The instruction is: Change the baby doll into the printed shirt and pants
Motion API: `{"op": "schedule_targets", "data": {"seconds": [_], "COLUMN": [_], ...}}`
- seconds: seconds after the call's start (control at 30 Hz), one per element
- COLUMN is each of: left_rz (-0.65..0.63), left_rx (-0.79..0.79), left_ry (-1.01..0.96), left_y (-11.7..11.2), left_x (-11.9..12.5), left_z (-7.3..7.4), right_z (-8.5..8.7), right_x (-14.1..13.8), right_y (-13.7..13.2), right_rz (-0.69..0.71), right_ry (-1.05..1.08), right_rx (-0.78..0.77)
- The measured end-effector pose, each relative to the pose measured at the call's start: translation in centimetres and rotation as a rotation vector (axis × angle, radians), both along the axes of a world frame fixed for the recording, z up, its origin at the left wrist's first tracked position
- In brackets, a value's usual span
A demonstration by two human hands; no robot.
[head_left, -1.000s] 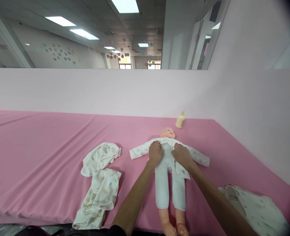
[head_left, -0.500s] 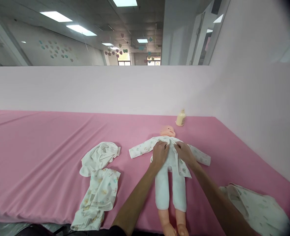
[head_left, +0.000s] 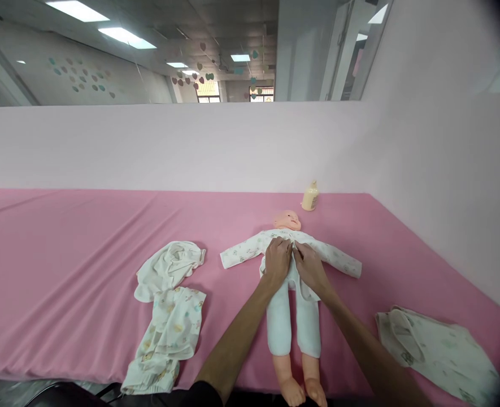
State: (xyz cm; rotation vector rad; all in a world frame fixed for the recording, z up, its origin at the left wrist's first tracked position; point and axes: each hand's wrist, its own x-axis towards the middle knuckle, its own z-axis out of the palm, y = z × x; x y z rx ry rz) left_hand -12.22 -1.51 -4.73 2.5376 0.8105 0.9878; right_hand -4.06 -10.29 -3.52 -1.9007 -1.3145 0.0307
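A baby doll [head_left: 287, 220] lies on its back on the pink-covered table, head away from me, bare feet at the front edge. It wears a white long-sleeved baby shirt [head_left: 334, 257] with a small print, sleeves spread to both sides. Its body and upper legs are white cloth. Over the doll's chest, my left hand [head_left: 278, 260] is closed on one front edge of the shirt. Close beside it, my right hand [head_left: 309, 264] pinches the other front edge. Both sets of fingertips nearly meet at the middle, and the bit of cloth between them is mostly hidden.
White crumpled clothing [head_left: 171, 268] and printed baby pants [head_left: 169, 333] lie to the left on the pink sheet [head_left: 84, 282]. A folded printed cloth [head_left: 440, 353] lies at the right. Behind the doll's head stands a cream pump bottle [head_left: 310, 196], near the white wall [head_left: 190, 150].
My hands have come together at the middle of the chest, drawing the shirt's front edges inward. The right shirt flap has moved in over the doll's body. The view has tilted slightly down.
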Motion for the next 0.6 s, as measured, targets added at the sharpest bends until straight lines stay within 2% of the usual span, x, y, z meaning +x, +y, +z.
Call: {"op": "schedule_targets", "data": {"seconds": [0.2, 0.37, 0.47, 0.6], "left_rz": [-0.024, -0.055, -0.079, -0.096], "left_rx": [-0.009, -0.084, -0.151, -0.207], "left_ry": [0.003, -0.096, -0.14, -0.169], "left_y": [-0.1, 0.2, 0.4, 0.5], "left_x": [-0.3, -0.2, -0.3, -0.4], "left_z": [-0.1, -0.2, -0.1, 0.1], "right_z": [-0.6, -1.0, -1.8, -3.0], "right_x": [-0.2, -1.2, -2.1, -2.8], "right_y": [0.0, -0.4, -0.5, -0.3], "right_rz": [-0.03, -0.03, -0.061, -0.111], "right_ry": [-0.106, -0.207, -0.271, -0.231], "right_rx": [-0.041, -0.044, 0.02, 0.126]}}
